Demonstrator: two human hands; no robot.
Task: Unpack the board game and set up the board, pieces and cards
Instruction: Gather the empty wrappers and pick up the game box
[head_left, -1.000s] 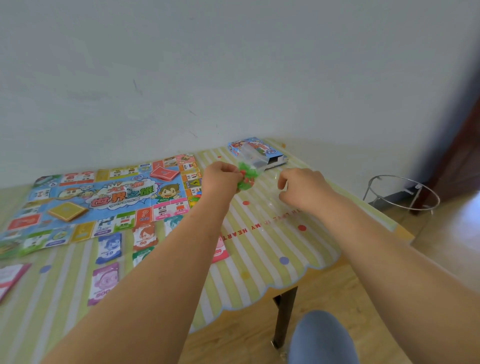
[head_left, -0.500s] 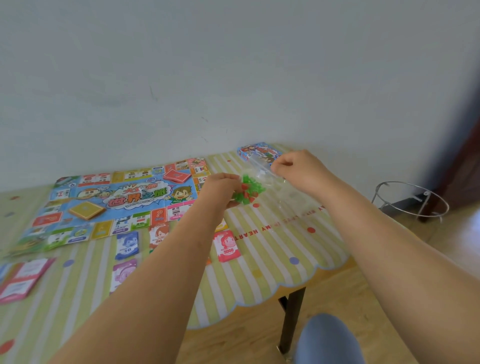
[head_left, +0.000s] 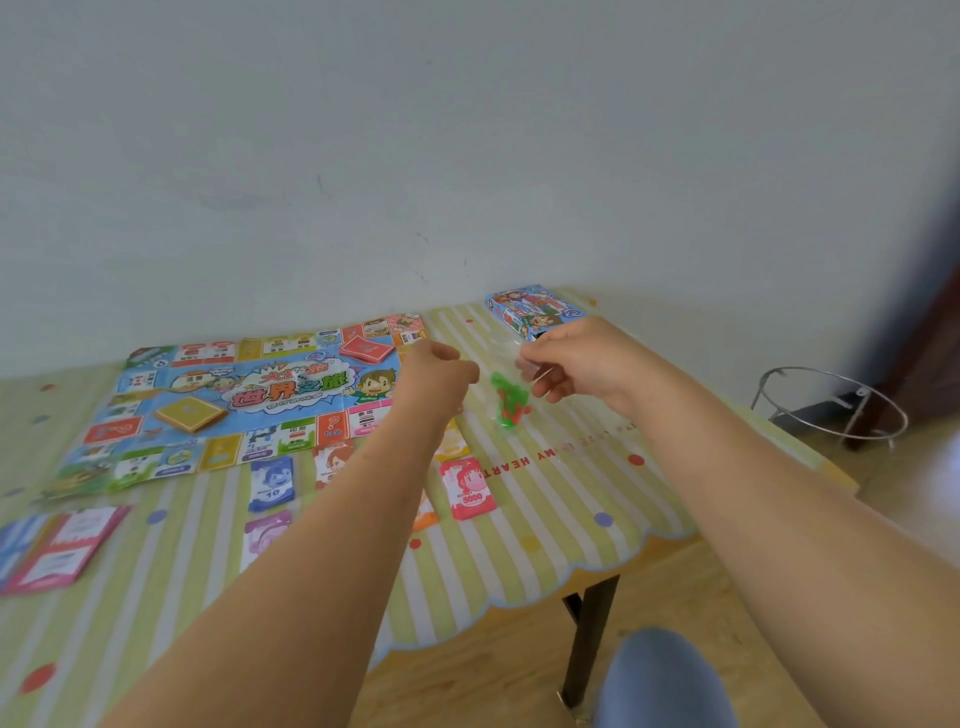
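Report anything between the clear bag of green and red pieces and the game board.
Only the left hand, raised between the clear plastic bag of green and red pieces, which the right hand pinches, and the colourful paper game board. Nothing else visible.

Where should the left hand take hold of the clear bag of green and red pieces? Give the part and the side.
Probably the lower end, around the bunched pieces, coming from the bag's left. The clear bag hangs from the right hand, which pinches its top, so the weight sits low. The left hand is beside it on that side, fingers curled.
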